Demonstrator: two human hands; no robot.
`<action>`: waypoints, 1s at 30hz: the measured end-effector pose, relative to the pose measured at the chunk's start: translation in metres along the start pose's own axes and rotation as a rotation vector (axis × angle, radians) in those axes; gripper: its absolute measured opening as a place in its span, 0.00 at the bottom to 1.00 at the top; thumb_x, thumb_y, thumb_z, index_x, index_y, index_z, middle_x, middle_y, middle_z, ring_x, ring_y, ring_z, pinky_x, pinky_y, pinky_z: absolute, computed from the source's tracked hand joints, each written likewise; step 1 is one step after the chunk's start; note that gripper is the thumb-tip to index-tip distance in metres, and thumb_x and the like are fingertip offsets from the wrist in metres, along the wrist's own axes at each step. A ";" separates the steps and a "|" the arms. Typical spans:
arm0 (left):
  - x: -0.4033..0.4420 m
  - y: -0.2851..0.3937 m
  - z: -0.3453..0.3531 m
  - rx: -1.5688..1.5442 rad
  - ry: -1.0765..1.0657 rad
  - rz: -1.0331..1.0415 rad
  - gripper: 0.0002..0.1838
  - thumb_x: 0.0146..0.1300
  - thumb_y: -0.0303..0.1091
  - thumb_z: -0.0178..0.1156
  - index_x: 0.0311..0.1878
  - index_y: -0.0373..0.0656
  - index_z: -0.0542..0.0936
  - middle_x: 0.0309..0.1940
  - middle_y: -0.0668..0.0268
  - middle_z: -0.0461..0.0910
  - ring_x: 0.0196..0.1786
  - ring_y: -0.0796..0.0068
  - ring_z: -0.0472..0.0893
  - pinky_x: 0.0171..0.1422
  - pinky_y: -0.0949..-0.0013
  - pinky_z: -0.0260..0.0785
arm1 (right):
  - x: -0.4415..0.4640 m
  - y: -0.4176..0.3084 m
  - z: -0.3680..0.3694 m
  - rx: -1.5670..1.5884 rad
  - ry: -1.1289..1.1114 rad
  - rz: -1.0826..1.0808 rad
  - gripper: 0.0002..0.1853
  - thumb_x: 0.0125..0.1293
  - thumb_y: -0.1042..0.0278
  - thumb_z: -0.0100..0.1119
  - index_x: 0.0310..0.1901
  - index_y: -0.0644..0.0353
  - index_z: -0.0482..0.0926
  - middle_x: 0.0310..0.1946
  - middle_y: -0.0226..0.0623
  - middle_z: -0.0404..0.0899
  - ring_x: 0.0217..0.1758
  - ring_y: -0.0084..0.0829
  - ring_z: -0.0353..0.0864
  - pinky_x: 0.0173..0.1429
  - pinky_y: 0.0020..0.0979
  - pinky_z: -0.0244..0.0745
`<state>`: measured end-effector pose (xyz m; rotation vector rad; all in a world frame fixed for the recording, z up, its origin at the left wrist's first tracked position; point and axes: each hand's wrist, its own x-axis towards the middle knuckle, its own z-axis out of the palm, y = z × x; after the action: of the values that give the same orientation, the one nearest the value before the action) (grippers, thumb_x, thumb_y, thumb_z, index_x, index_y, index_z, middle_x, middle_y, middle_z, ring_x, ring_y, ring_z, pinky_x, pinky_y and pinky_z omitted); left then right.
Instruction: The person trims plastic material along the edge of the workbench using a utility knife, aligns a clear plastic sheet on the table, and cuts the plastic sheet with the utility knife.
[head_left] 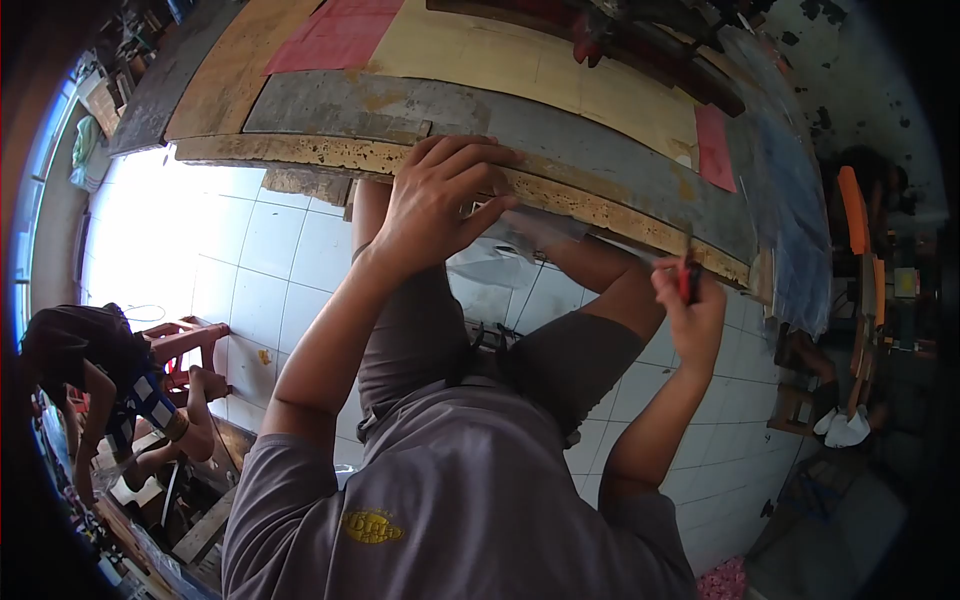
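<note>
My left hand point(440, 195) rests at the front edge of the workbench point(340, 152), its fingers bent over the worn wooden strip. Thumb and index finger come together there; what is between them is hidden. Just right of the thumb, a thin, greyish, see-through strip point(548, 224) shows below the edge, blurred. My right hand point(692, 310) is closed around a tool with a red and black handle point(689, 280), close to the bench's right end. Motion smears the tool's front part, so its exact kind does not show.
Yellow sheet point(480, 50) and red sheets point(335, 35) cover part of the bench top. A dark red metal bar point(640, 50) lies at the back. Clear plastic point(795, 220) hangs at the right end. Another person point(110, 390) works at lower left beside a red stool point(190, 345).
</note>
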<state>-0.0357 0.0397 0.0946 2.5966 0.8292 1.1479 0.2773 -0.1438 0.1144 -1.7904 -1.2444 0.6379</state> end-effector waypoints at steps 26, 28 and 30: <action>-0.033 -0.021 0.045 -0.097 0.148 -0.136 0.20 0.65 0.43 0.71 0.58 0.49 0.84 0.63 0.62 0.82 0.66 0.60 0.80 0.67 0.50 0.71 | 0.200 -0.259 0.424 0.392 -0.571 -0.073 0.20 0.74 0.71 0.63 0.63 0.70 0.78 0.48 0.45 0.87 0.43 0.30 0.88 0.49 0.32 0.82; -0.029 -0.030 0.049 -0.270 0.101 -0.110 0.15 0.66 0.42 0.70 0.53 0.50 0.84 0.63 0.65 0.83 0.66 0.61 0.80 0.68 0.50 0.70 | 0.227 -0.262 0.481 0.360 -0.554 -0.068 0.16 0.72 0.69 0.68 0.56 0.69 0.82 0.43 0.44 0.89 0.38 0.30 0.88 0.45 0.34 0.83; -0.024 -0.029 0.048 -0.208 0.078 -0.097 0.10 0.67 0.40 0.69 0.47 0.50 0.82 0.62 0.68 0.83 0.66 0.62 0.80 0.70 0.52 0.69 | 0.225 -0.271 0.497 0.348 -0.506 -0.016 0.13 0.71 0.67 0.72 0.50 0.68 0.85 0.39 0.43 0.89 0.34 0.30 0.88 0.41 0.35 0.83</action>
<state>-0.0260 0.0534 0.0356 2.3325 0.7952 1.2435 -0.1613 0.2784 0.1028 -1.3691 -1.3651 1.2703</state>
